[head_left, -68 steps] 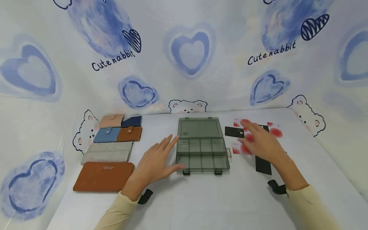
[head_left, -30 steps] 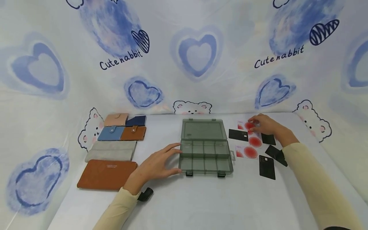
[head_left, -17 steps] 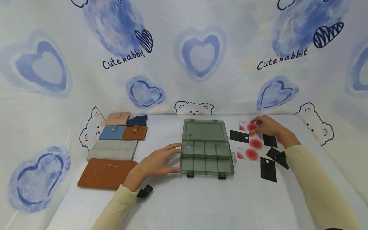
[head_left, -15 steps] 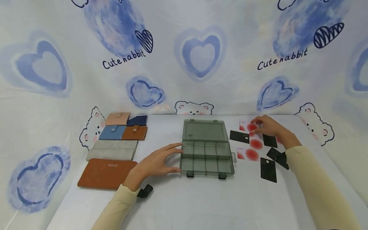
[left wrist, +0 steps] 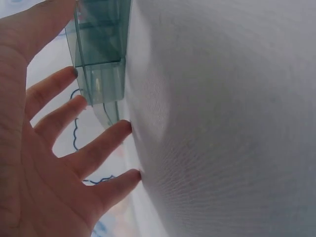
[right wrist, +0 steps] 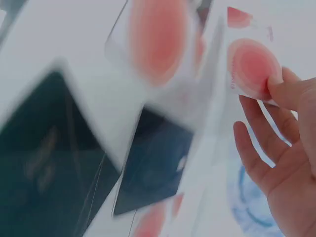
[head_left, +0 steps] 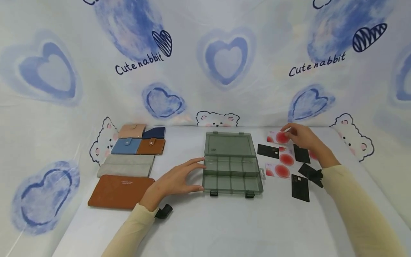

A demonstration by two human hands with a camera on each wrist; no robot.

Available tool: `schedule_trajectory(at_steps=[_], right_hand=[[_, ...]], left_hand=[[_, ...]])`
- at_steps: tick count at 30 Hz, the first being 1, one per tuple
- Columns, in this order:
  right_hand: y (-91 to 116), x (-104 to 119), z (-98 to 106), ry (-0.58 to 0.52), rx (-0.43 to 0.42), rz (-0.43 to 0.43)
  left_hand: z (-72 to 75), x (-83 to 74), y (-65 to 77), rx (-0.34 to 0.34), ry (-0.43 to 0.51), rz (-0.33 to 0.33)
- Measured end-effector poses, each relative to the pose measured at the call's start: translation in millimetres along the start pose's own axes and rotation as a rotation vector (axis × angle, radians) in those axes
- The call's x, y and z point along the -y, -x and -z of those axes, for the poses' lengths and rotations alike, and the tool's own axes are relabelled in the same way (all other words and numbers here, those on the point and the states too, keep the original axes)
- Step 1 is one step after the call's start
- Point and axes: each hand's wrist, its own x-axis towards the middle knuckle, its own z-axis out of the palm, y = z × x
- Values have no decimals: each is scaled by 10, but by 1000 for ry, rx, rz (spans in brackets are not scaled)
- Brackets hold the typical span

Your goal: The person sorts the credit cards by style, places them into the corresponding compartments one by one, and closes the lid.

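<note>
My right hand (head_left: pixel 303 138) is at the back right, pinching a white card with red circles (right wrist: pixel 252 66) between thumb and fingertips. In the right wrist view the card stands tilted up off the table, its corner under my thumb. My left hand (head_left: pixel 173 179) is beside an opened green see-through compartment box (head_left: pixel 231 174), with thumb and fingertips right at its left side. The left wrist view shows these fingers spread and relaxed, holding nothing. The box's lid (head_left: pixel 229 144) lies folded back and its compartments hold nothing visible.
Several black cards lie right of the box, one at the front (head_left: pixel 300 188) and one near the lid (head_left: pixel 268 151). Other red-and-white cards (head_left: pixel 277 170) lie among them. At left are a brown wallet (head_left: pixel 120 192), a grey wallet (head_left: pixel 126 165) and several small card holders (head_left: pixel 151 146).
My right hand has moved from above the cards to the back one, pinched it and raised it slightly. My left hand has drawn its thumb back to the box's left side.
</note>
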Motion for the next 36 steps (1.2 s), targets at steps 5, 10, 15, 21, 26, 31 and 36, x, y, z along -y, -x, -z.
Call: schedule_trajectory(at_steps=[5, 10, 15, 21, 26, 31, 36], right_hand=[[82, 307, -17, -76, -162, -4], [203, 724, -122, -132, -253, 47], [316, 1129, -243, -180, -207, 97], [411, 1515, -408, -215, -166, 174], [420, 1742, -591, -247, -102, 202], [411, 1846, -818, -248, -71, 226], [414, 1928, -987, -244, -67, 240]], left_hand=[[6, -10, -2, 0, -16, 7], [-10, 8, 12, 9, -27, 32], [-7, 4, 26, 2, -2, 47], [-12, -1, 6, 9, 2, 57], [-21, 13, 4, -1, -3, 68], [-29, 12, 5, -8, 2, 63], [-38, 24, -13, -23, 5, 43]])
